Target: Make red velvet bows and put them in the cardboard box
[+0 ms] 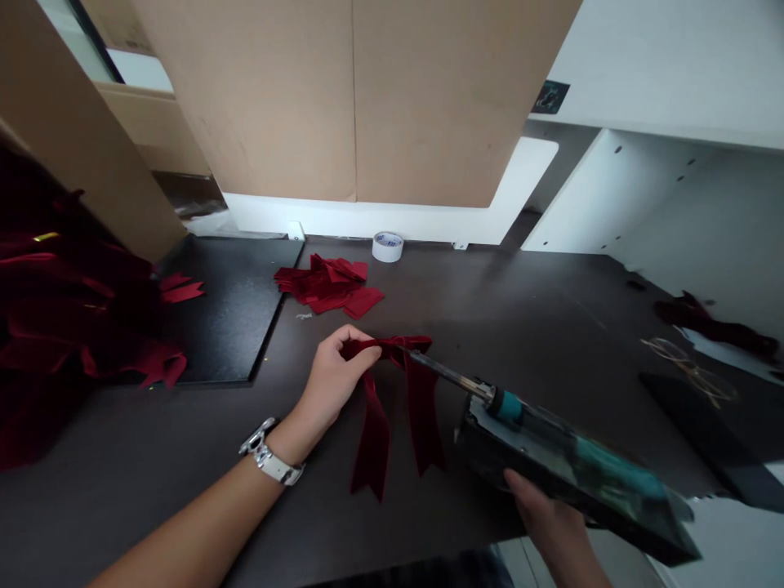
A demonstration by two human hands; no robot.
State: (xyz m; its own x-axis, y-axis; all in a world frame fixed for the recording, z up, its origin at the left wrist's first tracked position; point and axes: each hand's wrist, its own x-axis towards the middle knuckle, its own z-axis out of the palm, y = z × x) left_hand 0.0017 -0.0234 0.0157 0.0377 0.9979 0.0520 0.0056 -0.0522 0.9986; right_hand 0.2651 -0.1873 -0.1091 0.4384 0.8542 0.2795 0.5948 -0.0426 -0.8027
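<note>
A dark red velvet bow (422, 400) hangs from my left hand (336, 367), which pinches its upper edge between thumb and fingers. Two notched ribbon tails trail down over the dark table. My right hand (548, 514) is wrapped round the underside of a bulky black and teal tool (588, 465) with a long thin metal nozzle, something like a soldering iron; its exact kind is unclear. The nozzle's end meets the middle of the bow, or lies just in front of it. Most of my right fingers are hidden beneath the tool's body.
Beyond the bow lies a pile of red velvet pieces (327, 284), with a tape roll (388, 247) behind it. Left are a black board (229, 302) and a heap of velvet bows (73, 310). Glasses (689, 367) rest at right. Cardboard (367, 98) stands at the back.
</note>
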